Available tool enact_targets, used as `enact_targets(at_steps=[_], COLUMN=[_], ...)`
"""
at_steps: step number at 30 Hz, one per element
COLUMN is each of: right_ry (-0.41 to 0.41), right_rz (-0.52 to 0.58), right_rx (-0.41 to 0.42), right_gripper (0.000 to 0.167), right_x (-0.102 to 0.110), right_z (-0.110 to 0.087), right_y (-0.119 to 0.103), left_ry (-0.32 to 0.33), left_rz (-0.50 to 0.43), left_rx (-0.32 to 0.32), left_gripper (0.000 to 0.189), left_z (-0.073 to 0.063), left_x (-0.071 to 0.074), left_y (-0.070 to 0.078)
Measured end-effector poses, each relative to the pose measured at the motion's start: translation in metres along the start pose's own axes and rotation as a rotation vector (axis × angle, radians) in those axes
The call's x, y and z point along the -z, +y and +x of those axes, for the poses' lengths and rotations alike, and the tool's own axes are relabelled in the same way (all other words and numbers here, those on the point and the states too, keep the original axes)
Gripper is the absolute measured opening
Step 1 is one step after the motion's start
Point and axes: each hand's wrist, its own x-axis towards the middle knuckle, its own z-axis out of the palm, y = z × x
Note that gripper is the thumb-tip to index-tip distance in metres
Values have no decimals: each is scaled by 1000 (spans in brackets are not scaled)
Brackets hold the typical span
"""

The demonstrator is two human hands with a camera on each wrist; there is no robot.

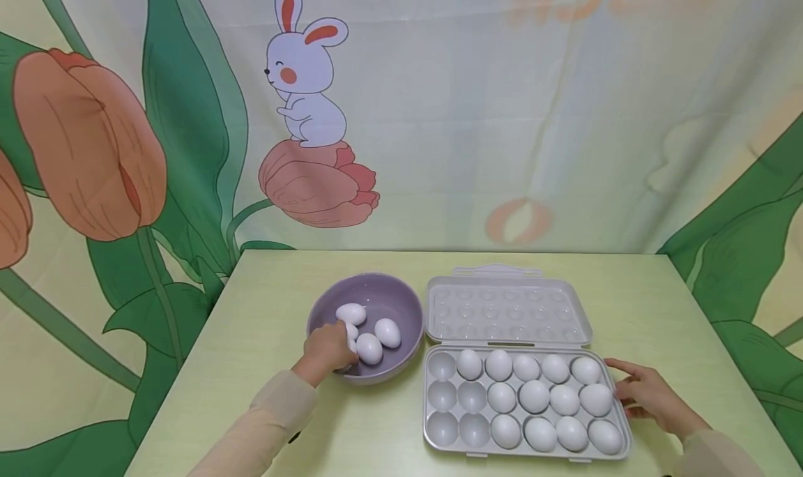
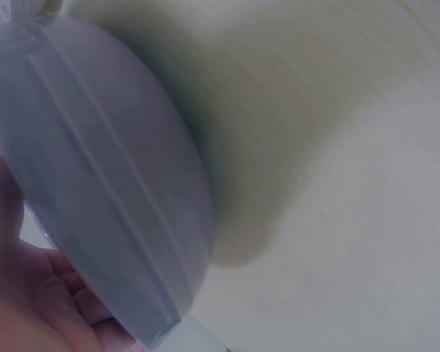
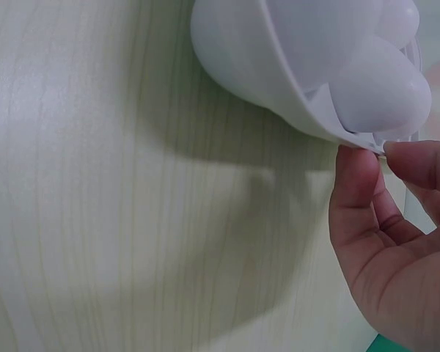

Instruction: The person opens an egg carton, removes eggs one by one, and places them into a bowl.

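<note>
My left hand [image 1: 327, 350] reaches over the near left rim of a purple bowl [image 1: 410, 309]. Its fingers are around a white egg [image 1: 351, 346], mostly hidden by the hand; several more eggs lie in the bowl. In the left wrist view the bowl's outer wall [image 2: 110, 161] hides the fingertips [image 2: 114, 334]. On the right, an open grey egg carton [image 1: 429, 421] holds many white eggs, with vacant cups in its left columns. My right hand [image 1: 652, 397] pinches the carton's right rim between thumb and finger, beside an egg [image 3: 381, 88].
The carton's dimpled lid [image 1: 508, 309] lies folded back behind it, close to the bowl's right side. All stand on a pale wooden table [image 1: 270, 289]. A printed curtain [image 1: 439, 114] with a rabbit and tulips hangs behind the table's back edge.
</note>
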Motion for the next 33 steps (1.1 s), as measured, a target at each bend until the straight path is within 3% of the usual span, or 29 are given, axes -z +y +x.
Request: enact_targets(at_steps=[33], right_ry=[-6], right_rz=[6], right_rx=[10], right_gripper=[62], right_x=[1], right_z=[0], right_y=[1], left_ry=[46], left_rz=[45], left_rx=[-22], left_gripper=[48], left_z=[3], left_x=[-6], left_y=[5])
